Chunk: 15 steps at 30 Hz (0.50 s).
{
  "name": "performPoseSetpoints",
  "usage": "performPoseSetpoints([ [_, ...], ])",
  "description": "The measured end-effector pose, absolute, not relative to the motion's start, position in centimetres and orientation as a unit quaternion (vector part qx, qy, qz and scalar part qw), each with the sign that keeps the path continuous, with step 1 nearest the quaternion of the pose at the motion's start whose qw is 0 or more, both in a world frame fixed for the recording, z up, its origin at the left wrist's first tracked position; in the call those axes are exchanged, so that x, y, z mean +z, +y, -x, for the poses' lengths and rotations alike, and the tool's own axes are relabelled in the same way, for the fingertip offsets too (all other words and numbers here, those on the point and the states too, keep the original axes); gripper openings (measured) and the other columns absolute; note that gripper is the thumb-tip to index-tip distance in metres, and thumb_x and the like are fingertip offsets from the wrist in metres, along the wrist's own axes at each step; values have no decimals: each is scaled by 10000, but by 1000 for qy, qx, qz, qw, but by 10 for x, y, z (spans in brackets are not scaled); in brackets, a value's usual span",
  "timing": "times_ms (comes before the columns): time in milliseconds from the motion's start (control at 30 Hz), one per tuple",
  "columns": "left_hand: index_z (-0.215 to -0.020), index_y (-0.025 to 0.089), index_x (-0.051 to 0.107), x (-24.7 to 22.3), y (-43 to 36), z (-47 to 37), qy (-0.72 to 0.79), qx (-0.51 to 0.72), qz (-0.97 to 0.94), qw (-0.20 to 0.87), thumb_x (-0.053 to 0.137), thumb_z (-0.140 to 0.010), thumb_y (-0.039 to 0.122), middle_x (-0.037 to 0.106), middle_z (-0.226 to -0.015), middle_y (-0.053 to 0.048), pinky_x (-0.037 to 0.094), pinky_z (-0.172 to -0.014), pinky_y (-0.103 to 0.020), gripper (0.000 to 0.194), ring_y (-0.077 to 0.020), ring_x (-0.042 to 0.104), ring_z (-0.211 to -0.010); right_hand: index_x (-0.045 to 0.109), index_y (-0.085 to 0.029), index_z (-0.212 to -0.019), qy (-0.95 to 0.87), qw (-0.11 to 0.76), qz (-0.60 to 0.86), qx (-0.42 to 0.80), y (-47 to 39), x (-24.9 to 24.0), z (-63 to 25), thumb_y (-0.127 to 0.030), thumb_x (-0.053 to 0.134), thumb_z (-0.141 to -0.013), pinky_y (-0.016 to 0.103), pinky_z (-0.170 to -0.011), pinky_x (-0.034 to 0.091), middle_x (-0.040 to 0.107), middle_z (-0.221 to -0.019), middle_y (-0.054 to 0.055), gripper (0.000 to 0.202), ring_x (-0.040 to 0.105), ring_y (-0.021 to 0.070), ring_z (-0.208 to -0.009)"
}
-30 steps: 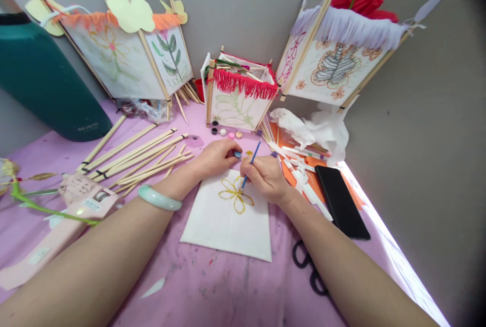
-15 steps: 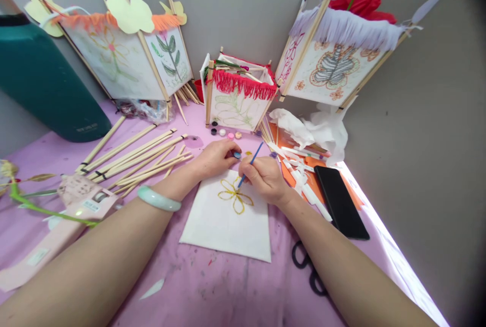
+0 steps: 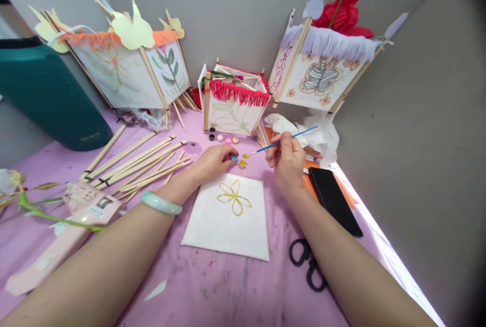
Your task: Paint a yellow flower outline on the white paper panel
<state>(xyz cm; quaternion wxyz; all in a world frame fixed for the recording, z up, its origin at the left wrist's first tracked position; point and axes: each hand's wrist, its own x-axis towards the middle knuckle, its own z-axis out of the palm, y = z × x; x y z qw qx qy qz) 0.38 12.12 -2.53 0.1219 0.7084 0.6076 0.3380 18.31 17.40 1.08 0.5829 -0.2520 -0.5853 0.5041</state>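
Observation:
A white square panel with a yellow five-petal flower outline lies on the purple cloth. Just beyond its top edge, my left hand rests with its fingertips closed on a small blue paint pot. A yellow paint pot stands beside that one. My right hand pinches a thin blue paintbrush. The brush slants down to the left, its yellow-coated tip just above the yellow pot.
Bundled wooden sticks and a pink tool lie left, near a teal bottle. Decorated lanterns stand behind. A black phone and black scissors are right.
My right hand has moved right and away from the panel, and the brush tip has gone from the flower to the yellow pot. My left hand has barely moved.

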Motion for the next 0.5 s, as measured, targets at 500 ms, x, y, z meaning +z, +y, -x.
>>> performPoseSetpoints([
  [500, -1025, 153, 615, -23, 120, -3, 622, 309, -712, 102, 563, -745, 200, 624, -774, -28, 417, -637, -262, 289, -153, 551, -675, 556, -169, -810, -589, 570, 309, 483, 145, 20, -207, -445, 534, -842, 179, -391, 358, 620, -610, -18, 279, 490, 52, -391],
])
